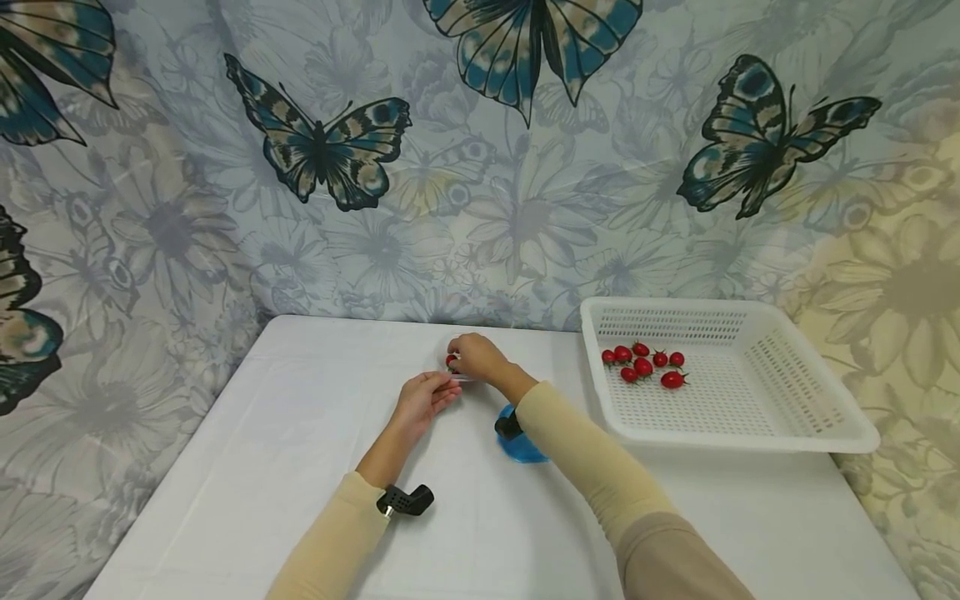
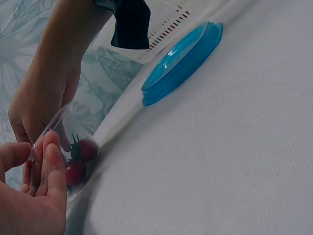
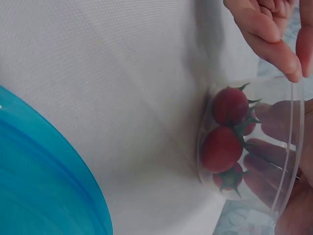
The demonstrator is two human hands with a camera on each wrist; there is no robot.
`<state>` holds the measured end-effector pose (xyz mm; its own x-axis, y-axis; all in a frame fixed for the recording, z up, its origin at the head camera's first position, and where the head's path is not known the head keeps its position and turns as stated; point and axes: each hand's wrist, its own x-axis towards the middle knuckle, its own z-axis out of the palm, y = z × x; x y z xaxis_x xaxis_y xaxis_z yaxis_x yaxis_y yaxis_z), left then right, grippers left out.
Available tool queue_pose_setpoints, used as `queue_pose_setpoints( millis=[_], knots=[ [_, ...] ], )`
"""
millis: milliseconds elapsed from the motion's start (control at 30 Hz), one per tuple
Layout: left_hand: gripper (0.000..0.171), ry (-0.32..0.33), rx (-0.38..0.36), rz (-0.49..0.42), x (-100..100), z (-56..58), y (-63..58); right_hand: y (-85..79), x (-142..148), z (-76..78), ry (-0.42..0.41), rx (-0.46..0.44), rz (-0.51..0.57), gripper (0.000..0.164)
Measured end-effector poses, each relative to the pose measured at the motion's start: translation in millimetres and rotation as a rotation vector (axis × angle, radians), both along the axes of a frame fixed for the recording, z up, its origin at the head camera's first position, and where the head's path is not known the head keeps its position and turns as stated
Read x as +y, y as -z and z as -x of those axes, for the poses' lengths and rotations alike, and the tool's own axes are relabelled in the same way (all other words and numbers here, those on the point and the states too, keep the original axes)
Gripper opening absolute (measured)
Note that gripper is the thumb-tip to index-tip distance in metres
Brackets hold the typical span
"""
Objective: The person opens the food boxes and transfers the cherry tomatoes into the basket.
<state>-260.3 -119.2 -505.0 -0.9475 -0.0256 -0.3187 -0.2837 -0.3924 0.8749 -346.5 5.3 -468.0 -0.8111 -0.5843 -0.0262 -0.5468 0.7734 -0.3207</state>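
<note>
A clear plastic container point(image 3: 254, 207) stands on the white table with several cherry tomatoes point(image 3: 222, 150) inside. My left hand point(image 1: 423, 402) pinches its near rim between thumb and fingertips. From the far side, my right hand point(image 1: 480, 358) reaches over the rim, its fingers point(image 3: 266, 164) inside and slightly apart, close to the tomatoes. Through the wall I see no tomato plainly held by them. A round blue lid point(image 1: 521, 450), seen edge-on in the left wrist view, lies on the table below my right forearm.
At the right stands a white plastic basket point(image 1: 795, 442) with slotted walls; several more cherry tomatoes point(image 1: 642, 367) lie in its left part. The white table point(image 1: 247, 467) extends left of my hands. A butterfly-patterned cloth point(image 1: 480, 242) hangs right behind the table's back edge.
</note>
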Motion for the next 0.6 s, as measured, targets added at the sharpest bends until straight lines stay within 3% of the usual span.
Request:
queue_pose_setpoints(
  millis=[267,600],
  knots=[
    [0.008,-0.019,-0.002,-0.013,1.5,-0.6,0.5,4.9,-6.4,-0.8,0.067,0.01,-0.073,0.019],
    [0.009,-0.011,0.002,-0.018,1.3,-0.7,3.1,3.6,-6.9,-2.1,0.068,-0.014,-0.073,0.019]
  ],
)
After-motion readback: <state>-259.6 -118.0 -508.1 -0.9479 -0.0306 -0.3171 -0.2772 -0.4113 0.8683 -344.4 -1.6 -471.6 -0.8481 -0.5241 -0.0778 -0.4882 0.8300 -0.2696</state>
